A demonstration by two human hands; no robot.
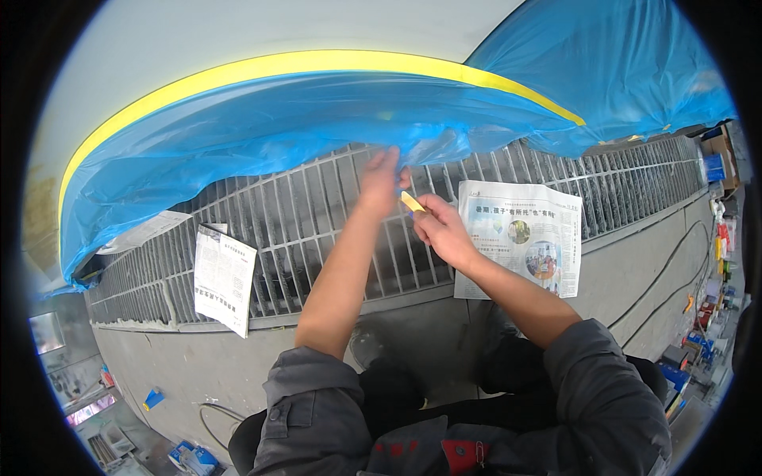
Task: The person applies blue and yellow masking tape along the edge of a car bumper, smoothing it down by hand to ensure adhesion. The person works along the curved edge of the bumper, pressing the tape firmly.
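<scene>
Blue plastic masking film [268,119] hangs from a pale, smooth curved surface [268,30], edged by a long band of yellow masking tape [333,59]. My left hand [381,181] is blurred and raised just below the film's lower edge; whether its fingers hold anything is unclear. Close to its right, my right hand [437,223] pinches a short yellow strip, apparently tape [412,202], with a bit of blue at the fingertips. A newspaper sheet [518,238] lies just right of my right hand.
Beneath the film runs a metal floor grating [292,208]. A folded newspaper [225,279] lies on it at left. A cable [661,268] curves over the floor at right, beside assorted boxes and items [702,342]. A blue and yellow piece [153,399] lies at lower left.
</scene>
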